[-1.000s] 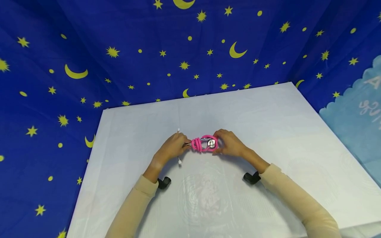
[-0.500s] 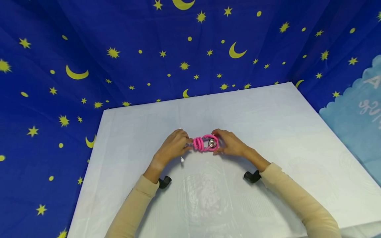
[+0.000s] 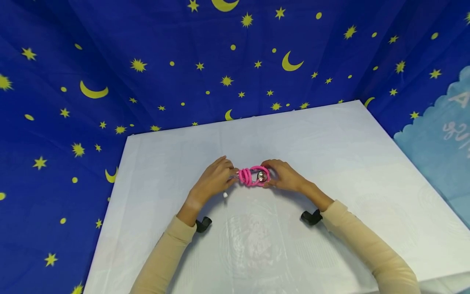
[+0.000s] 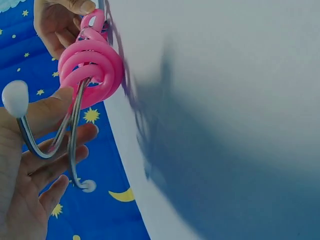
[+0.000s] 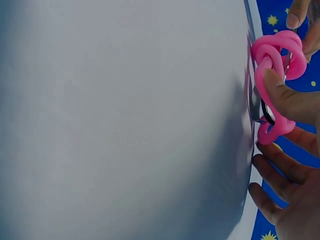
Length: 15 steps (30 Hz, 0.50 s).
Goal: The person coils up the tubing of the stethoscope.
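A stethoscope with pink tubing, wound in several coils about itself, is held between both hands over the white table. My left hand pinches its metal ear tubes just by the coils, thumb on the near side, other fingers spread loosely. One white ear tip stands beside the thumb; the second ear tip hangs lower. At the other end, my right hand grips the pink loop around the round metal chest piece. In the right wrist view the thumb presses on the tubing.
The white-covered table stretches around the hands. A blue curtain with yellow moons and stars stands along its back and left edges. Black wrist mounts stick out below each forearm. A light-blue panel hangs at the right.
My left hand has shifted slightly right and turned the ear tubes, so the far ear tip is now hidden behind it in the head view. The right hand stays nearly in place.
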Each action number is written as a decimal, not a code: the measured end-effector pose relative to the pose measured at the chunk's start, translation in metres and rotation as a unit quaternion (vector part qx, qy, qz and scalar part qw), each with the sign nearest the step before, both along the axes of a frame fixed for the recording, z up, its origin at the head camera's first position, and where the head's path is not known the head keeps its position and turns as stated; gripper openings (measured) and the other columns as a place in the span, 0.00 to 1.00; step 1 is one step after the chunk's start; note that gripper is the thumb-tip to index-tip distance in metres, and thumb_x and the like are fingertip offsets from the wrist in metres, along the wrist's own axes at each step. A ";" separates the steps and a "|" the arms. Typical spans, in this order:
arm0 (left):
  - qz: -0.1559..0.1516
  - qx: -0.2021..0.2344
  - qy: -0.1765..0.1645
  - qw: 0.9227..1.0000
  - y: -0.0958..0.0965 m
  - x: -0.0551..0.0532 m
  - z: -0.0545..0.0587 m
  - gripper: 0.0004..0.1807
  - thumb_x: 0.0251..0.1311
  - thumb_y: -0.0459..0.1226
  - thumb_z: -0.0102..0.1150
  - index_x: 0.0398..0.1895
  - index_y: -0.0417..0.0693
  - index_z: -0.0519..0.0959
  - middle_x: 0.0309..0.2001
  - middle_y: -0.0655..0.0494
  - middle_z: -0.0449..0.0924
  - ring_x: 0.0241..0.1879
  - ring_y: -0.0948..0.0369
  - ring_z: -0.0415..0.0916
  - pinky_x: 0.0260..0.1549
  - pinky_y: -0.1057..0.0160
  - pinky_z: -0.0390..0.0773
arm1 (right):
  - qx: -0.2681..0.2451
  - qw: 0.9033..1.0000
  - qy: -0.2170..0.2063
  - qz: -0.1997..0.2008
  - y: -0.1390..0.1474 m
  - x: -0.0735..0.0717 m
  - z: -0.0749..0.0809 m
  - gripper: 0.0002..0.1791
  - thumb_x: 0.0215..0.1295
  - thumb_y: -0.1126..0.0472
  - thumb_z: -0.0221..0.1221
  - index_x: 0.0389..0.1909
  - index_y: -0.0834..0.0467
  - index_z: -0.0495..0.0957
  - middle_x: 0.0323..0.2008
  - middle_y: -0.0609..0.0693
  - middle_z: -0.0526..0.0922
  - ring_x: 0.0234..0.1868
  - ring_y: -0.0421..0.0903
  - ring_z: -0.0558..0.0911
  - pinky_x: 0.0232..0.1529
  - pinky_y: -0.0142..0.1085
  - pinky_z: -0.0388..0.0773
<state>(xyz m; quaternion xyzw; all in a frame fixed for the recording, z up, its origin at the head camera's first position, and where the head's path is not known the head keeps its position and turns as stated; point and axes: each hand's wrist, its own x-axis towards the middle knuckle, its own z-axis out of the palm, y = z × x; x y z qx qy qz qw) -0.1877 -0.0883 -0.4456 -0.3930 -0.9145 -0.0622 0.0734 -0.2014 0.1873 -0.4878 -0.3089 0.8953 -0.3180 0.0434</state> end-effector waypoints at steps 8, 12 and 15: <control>0.008 0.050 -0.051 0.997 -0.005 -0.004 0.002 0.21 0.65 0.44 0.61 0.58 0.45 0.80 0.45 0.50 0.84 0.51 0.55 0.78 0.68 0.54 0.63 | 0.006 1.000 -0.014 0.000 0.000 -0.003 0.001 0.36 0.53 0.57 0.72 0.62 0.63 0.71 0.57 0.58 0.78 0.61 0.56 0.75 0.65 0.55 0.65; 0.036 0.093 -0.092 0.991 -0.007 -0.005 0.002 0.25 0.67 0.48 0.57 0.63 0.46 0.76 0.49 0.49 0.82 0.53 0.54 0.76 0.62 0.54 0.69 | 0.006 1.000 -0.018 -0.003 -0.002 -0.004 0.001 0.37 0.53 0.57 0.71 0.63 0.64 0.69 0.56 0.59 0.78 0.60 0.56 0.75 0.65 0.55 0.65; 0.058 0.104 -0.109 0.987 -0.009 -0.003 0.003 0.27 0.69 0.50 0.53 0.67 0.49 0.72 0.55 0.48 0.79 0.58 0.52 0.73 0.62 0.52 0.70 | 0.006 1.000 -0.018 -0.004 -0.003 -0.004 0.002 0.39 0.53 0.56 0.71 0.64 0.64 0.69 0.57 0.59 0.77 0.61 0.56 0.74 0.65 0.55 0.64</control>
